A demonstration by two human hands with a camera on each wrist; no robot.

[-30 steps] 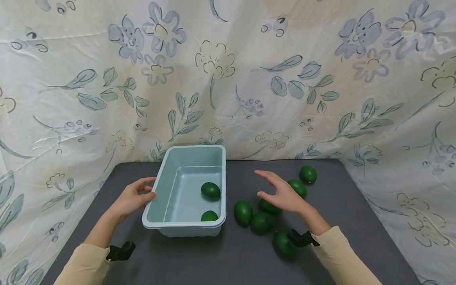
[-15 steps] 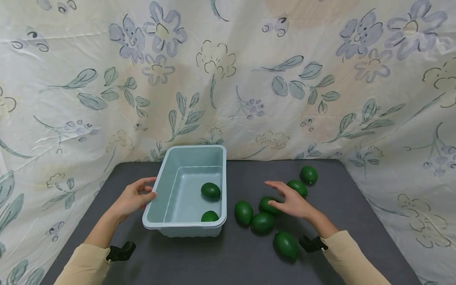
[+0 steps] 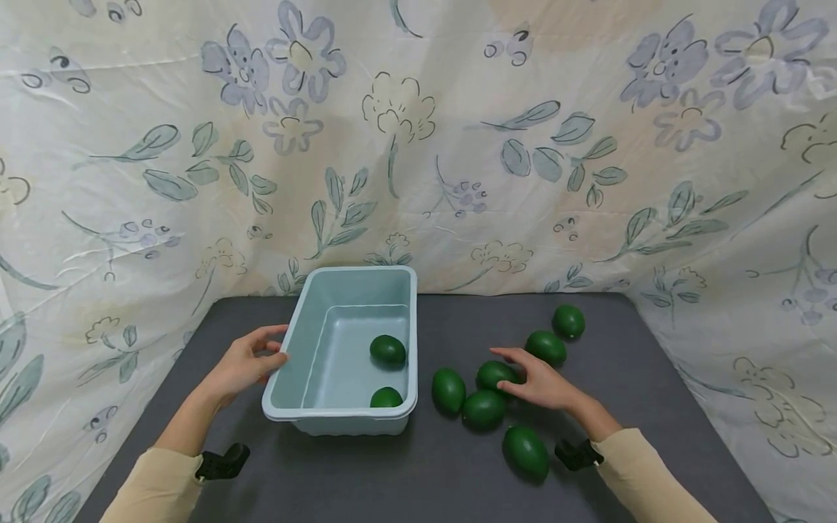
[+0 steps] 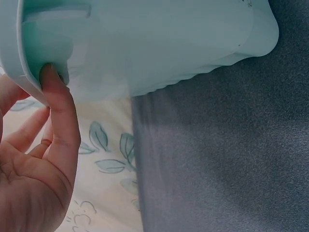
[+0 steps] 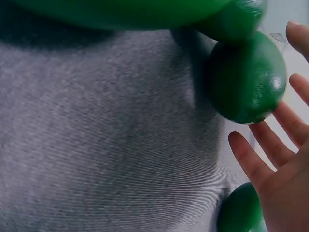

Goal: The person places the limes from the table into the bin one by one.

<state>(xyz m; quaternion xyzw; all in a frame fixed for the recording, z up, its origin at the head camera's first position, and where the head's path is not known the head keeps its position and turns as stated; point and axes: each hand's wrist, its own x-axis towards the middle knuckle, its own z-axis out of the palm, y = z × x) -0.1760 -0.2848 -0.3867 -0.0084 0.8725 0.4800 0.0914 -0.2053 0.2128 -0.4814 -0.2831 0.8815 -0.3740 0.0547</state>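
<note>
My left hand [image 3: 242,363] holds the left rim of a pale blue-green plastic bin [image 3: 338,412]. In the left wrist view, its fingers [image 4: 63,116] pinch the lip, one of them tucked under it against the outer wall. Two dark green avocados [image 3: 388,351] lie inside the bin along its right side. My right hand [image 3: 539,381] is low over the table at a glossy avocado [image 3: 495,375], with thumb and fingers spread at its right side. The right wrist view shows fingertips right at that avocado [image 5: 246,79], not curled round it.
Beside that avocado are two more, a front one [image 3: 484,410] and a left one [image 3: 448,391]. Another avocado [image 3: 526,454] lies nearer the front edge. Two others, one being the far avocado [image 3: 568,322], sit behind my right hand. A floral cloth [image 3: 418,181] hangs behind the dark table [image 3: 366,483].
My right hand has moved right and then down from above the avocados to the side of one in the cluster. My left hand and the bin have stayed in place.
</note>
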